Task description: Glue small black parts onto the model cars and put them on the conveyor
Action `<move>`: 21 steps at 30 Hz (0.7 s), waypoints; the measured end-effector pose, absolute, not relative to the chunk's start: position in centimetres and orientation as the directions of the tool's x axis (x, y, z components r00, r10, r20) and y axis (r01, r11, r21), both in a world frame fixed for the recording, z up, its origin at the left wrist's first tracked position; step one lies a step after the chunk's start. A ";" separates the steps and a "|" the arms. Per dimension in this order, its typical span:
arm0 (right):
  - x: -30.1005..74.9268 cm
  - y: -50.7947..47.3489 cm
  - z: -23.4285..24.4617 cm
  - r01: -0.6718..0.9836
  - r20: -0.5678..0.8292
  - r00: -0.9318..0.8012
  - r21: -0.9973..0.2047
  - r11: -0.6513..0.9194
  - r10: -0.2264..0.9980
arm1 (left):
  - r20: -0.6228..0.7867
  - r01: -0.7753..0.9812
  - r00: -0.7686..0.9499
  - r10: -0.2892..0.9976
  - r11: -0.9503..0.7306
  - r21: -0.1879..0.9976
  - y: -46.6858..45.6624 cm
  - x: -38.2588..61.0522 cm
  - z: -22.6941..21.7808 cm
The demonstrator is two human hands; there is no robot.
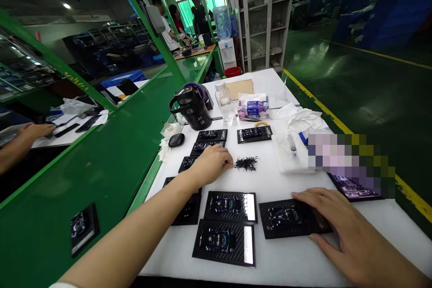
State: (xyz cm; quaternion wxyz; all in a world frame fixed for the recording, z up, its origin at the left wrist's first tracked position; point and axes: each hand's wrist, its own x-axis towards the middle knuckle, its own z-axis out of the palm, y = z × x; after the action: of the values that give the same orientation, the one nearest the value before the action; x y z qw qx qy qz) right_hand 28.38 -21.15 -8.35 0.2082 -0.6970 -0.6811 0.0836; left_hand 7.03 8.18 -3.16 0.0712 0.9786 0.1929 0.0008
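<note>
My right hand (pixel 340 220) spans the right end of a black rectangular panel with a dark blue car on it (pixel 285 217), fingers on its far edge and thumb on its near edge. The panel lies flat on the white table. My left hand (pixel 213 162) is closed in a pinch beside a small pile of thin black bits (pixel 246 164); what its fingertips hold, if anything, is too small to make out. Two similar car panels, one behind the other (pixel 231 205), lie between my arms. Several more panels (pixel 212 135) form a column at the left, partly hidden by my left arm.
Along the back stand a black jug (pixel 192 110), a clear bottle (pixel 225 101) and a tissue pack (pixel 253 107). White cloths (pixel 305 119) and a pixelated screen (pixel 354 186) are at the right. Another panel (pixel 83 229) rests on the green conveyor (pixel 111 175). A co-worker's arm (pixel 20 144) shows far left.
</note>
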 end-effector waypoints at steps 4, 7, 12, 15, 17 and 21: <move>28.0 -21.5 -7.9 0.909 0.257 0.048 -0.413 0.065 0.965 | 0.065 0.379 0.922 0.383 -0.923 0.058 7.0 5.6 -2.4; 25.7 -21.6 -6.7 0.879 0.472 0.177 -0.471 0.077 0.864 | 0.151 0.408 0.900 0.408 -0.912 0.031 3.5 3.5 -0.7; 19.5 -19.6 -3.7 0.635 0.512 0.227 -0.723 0.272 0.828 | 0.286 0.318 0.888 0.361 -0.930 0.186 -5.7 0.7 2.7; 17.2 -17.8 -2.6 0.474 0.425 0.110 -0.817 0.328 0.899 | 0.338 0.331 0.855 0.394 -0.915 0.230 -8.9 -0.2 3.1; 16.5 -17.1 -2.5 0.419 0.394 0.068 -0.845 0.332 0.917 | 0.350 0.323 0.846 0.403 -0.909 0.265 -9.6 -0.7 2.6; 15.8 -17.2 -3.0 0.388 0.396 0.015 -0.849 0.360 0.918 | 0.320 0.333 0.834 0.449 -0.873 0.358 -9.7 -1.5 1.7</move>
State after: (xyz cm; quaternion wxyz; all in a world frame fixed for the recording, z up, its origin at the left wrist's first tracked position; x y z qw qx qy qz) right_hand 15.80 -17.24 -2.95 0.5059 -0.5013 -0.6512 0.2620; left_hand -1.54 -9.69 1.71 0.1452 0.9466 0.2065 0.2005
